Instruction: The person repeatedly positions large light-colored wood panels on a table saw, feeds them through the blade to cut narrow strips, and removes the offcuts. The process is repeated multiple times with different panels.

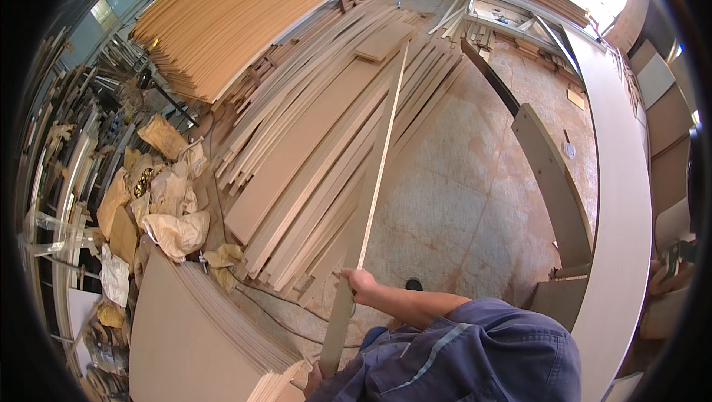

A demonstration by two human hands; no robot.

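A long, narrow wooden board (375, 168) with a pale edge slants away from me, its far end above a pile of boards on the floor. Around its near part my right hand (359, 285) is closed, the bare forearm coming out of a blue-grey sleeve. At the lower edge, my left hand (314, 382) grips the same board close to its near end; most of that hand is hidden by the sleeve and the picture's edge. Beneath and to the left of the board lie many loose strips (297, 202) of differing widths, roughly side by side.
At the far left rises a tall stack of orange-brown sheets (237, 16). Crumpled brown paper (174, 194) lies left, above stacked panels (193, 335). A cable (274, 302) runs over the floor. To the right stand a curved board (552, 179) and a long pale panel (623, 202).
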